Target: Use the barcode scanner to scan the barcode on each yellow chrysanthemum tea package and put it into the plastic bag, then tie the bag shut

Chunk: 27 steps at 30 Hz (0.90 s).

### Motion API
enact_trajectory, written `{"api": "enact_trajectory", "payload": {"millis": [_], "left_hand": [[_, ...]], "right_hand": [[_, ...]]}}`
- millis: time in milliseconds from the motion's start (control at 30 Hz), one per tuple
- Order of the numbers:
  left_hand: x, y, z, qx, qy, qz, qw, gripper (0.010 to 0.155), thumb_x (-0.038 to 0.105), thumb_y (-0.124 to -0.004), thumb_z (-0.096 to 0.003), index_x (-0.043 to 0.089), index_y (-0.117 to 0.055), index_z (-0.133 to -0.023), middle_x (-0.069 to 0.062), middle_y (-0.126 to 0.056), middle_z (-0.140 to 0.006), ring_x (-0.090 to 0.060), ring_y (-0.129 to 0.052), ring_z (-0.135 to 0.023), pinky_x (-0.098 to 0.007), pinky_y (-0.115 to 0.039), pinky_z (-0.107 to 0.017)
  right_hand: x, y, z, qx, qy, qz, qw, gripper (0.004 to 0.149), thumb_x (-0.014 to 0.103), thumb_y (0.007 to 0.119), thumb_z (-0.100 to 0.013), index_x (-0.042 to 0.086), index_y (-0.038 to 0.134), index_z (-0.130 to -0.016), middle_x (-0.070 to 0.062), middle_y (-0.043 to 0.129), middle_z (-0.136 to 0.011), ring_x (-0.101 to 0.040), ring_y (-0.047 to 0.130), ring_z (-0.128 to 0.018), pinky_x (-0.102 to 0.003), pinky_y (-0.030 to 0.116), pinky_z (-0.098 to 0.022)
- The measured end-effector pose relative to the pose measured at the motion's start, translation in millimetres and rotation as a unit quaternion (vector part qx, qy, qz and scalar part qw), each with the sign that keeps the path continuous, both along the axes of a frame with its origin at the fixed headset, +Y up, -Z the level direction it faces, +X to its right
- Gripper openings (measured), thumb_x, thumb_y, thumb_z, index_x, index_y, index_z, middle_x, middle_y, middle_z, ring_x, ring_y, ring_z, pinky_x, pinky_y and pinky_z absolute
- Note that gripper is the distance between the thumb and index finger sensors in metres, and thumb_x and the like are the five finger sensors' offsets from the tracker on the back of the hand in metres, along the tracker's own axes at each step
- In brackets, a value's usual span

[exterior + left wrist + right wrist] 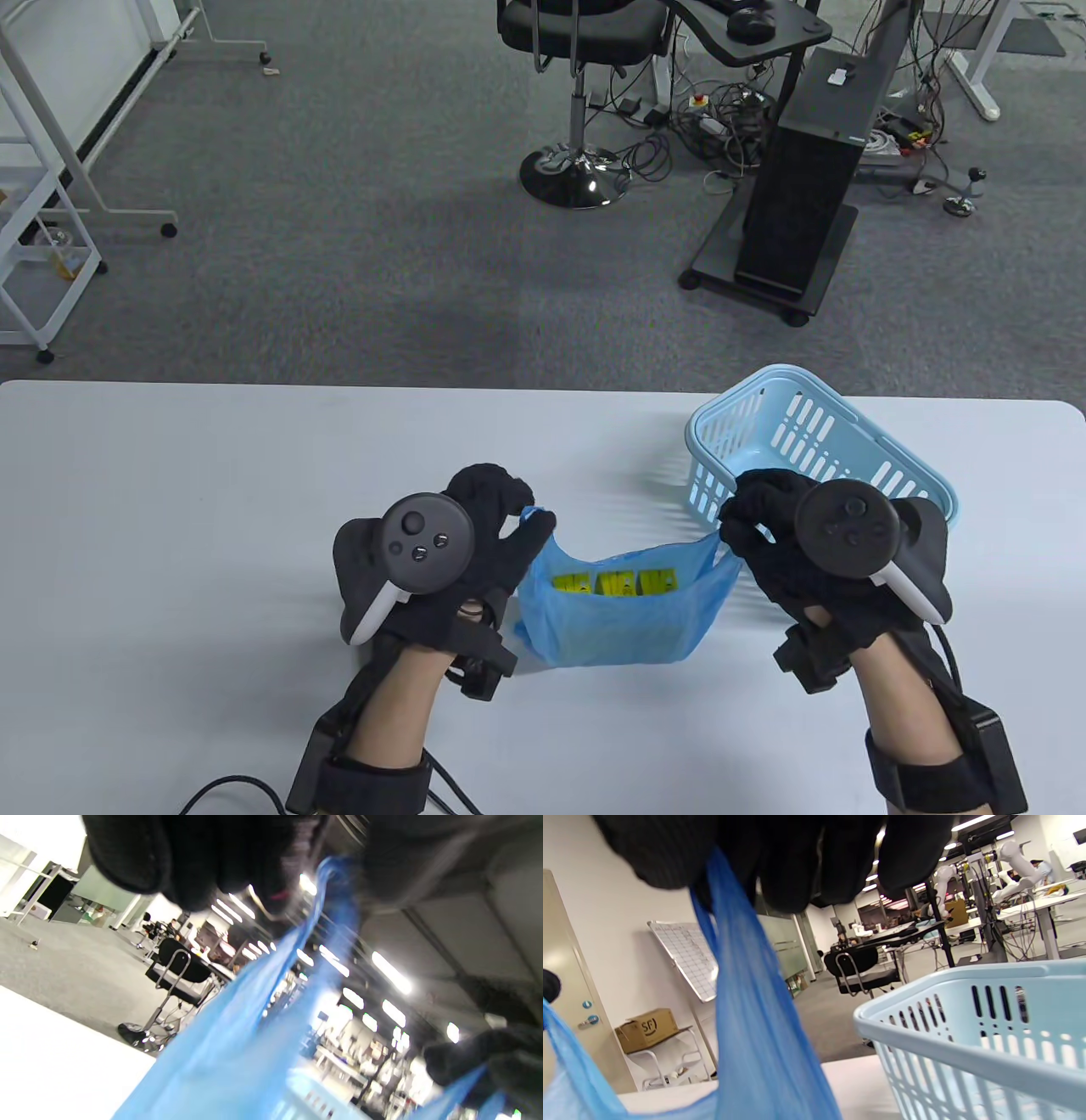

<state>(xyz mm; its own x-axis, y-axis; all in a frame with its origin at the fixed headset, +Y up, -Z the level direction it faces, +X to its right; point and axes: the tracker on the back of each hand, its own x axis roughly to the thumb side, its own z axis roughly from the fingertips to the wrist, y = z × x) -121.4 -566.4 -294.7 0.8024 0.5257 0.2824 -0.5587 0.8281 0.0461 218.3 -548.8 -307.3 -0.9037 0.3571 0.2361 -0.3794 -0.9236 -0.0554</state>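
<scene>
Only the table view looks down into the blue bag (619,615) and shows three yellow tea packs (615,584) inside. The wrist views show just blue plastic hanging from black fingers. The right wrist view also shows the basket (967,1035) close by. The left hand (475,543) pinches the bag's left handle and the right hand (776,531) pinches the right handle — both hands are curled tight and raised above the table (170,509). The bag hangs between them, its mouth stretched wide, its bottom resting on the table. The basket stands just behind the right hand.
</scene>
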Motion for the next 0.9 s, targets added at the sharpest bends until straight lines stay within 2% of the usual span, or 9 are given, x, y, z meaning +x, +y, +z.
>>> {"api": "enact_trajectory", "payload": {"millis": [67,167,233,333,433,567,633,700,900], "left_hand": [[-1,-8,4,-0.023,-0.001,-0.043,0.999,0.103,0.078,-0.071,-0.0443,0.007,-0.053,-0.117,-0.028,-0.054,-0.115,-0.053,-0.065,-0.102,-0.064,-0.065,-0.064],[-5,-26,12,-0.041,-0.006,-0.087,0.995,0.112,0.084,-0.065,-0.0423,0.007,-0.041,-0.12,-0.028,-0.04,-0.12,-0.059,-0.043,-0.109,-0.073,-0.05,-0.069],[-8,-38,21,-0.016,-0.023,-0.082,0.996,0.115,0.087,-0.062,-0.0419,0.007,-0.037,-0.12,-0.029,-0.033,-0.121,-0.061,-0.034,-0.11,-0.077,-0.042,-0.068],[-12,-55,29,0.003,-0.002,-0.099,0.995,0.118,0.088,-0.063,-0.0402,0.008,-0.034,-0.122,-0.029,-0.032,-0.122,-0.062,-0.027,-0.11,-0.082,-0.032,-0.066],[-12,-80,21,-0.053,-0.003,-0.137,0.989,0.117,0.088,-0.061,-0.0407,0.007,-0.034,-0.121,-0.03,-0.025,-0.122,-0.061,-0.016,-0.109,-0.082,-0.023,-0.063],[-7,-127,18,-0.074,-0.006,-0.141,0.987,0.115,0.088,-0.06,-0.0405,0.011,-0.031,-0.121,-0.028,-0.017,-0.121,-0.06,-0.012,-0.109,-0.083,-0.022,-0.061],[-4,-149,20,-0.077,-0.008,-0.145,0.986,0.114,0.088,-0.061,-0.0404,0.013,-0.031,-0.121,-0.027,-0.012,-0.12,-0.058,-0.008,-0.107,-0.083,-0.018,-0.06],[-3,-166,25,-0.09,-0.002,-0.165,0.982,0.113,0.087,-0.06,-0.0408,0.014,-0.028,-0.121,-0.026,-0.007,-0.119,-0.057,0.0,-0.105,-0.082,-0.015,-0.059],[-8,-170,25,-0.084,0.003,-0.133,0.988,0.112,0.087,-0.06,-0.0411,0.013,-0.03,-0.12,-0.028,-0.013,-0.119,-0.059,-0.015,-0.107,-0.081,-0.03,-0.064]], "right_hand": [[8,-7,7,-0.013,-0.002,0.004,1.0,0.067,0.051,0.074,-0.037,0.023,0.072,-0.098,-0.013,0.059,-0.106,-0.039,0.06,-0.1,-0.06,0.058,-0.069],[24,-27,16,-0.015,-0.013,-0.027,0.999,0.085,0.059,0.074,-0.035,0.018,0.057,-0.108,-0.017,0.052,-0.11,-0.041,0.055,-0.102,-0.062,0.056,-0.07],[33,-43,23,-0.019,-0.035,-0.039,0.998,0.089,0.06,0.076,-0.034,0.018,0.054,-0.11,-0.019,0.048,-0.112,-0.045,0.05,-0.103,-0.066,0.051,-0.071],[35,-65,26,-0.027,-0.031,0.012,0.999,0.096,0.066,0.074,-0.031,0.018,0.053,-0.111,-0.019,0.047,-0.113,-0.045,0.05,-0.104,-0.067,0.05,-0.071],[31,-85,22,-0.058,-0.014,0.047,0.997,0.101,0.07,0.071,-0.029,0.015,0.049,-0.111,-0.018,0.046,-0.113,-0.044,0.048,-0.104,-0.065,0.05,-0.071],[19,-125,24,-0.069,0.015,0.056,0.996,0.105,0.072,0.071,-0.026,0.013,0.046,-0.11,-0.018,0.045,-0.112,-0.043,0.046,-0.104,-0.063,0.047,-0.073],[16,-148,25,-0.104,0.037,0.055,0.992,0.109,0.072,0.071,-0.025,0.012,0.04,-0.111,-0.018,0.041,-0.113,-0.043,0.044,-0.105,-0.063,0.045,-0.073],[16,-170,21,-0.186,0.049,0.048,0.98,0.113,0.072,0.07,-0.025,0.01,0.031,-0.11,-0.019,0.032,-0.113,-0.043,0.036,-0.105,-0.064,0.039,-0.074],[20,-183,19,-0.17,0.034,0.078,0.982,0.113,0.072,0.071,-0.024,0.009,0.032,-0.11,-0.02,0.034,-0.112,-0.044,0.039,-0.104,-0.066,0.043,-0.072]]}}
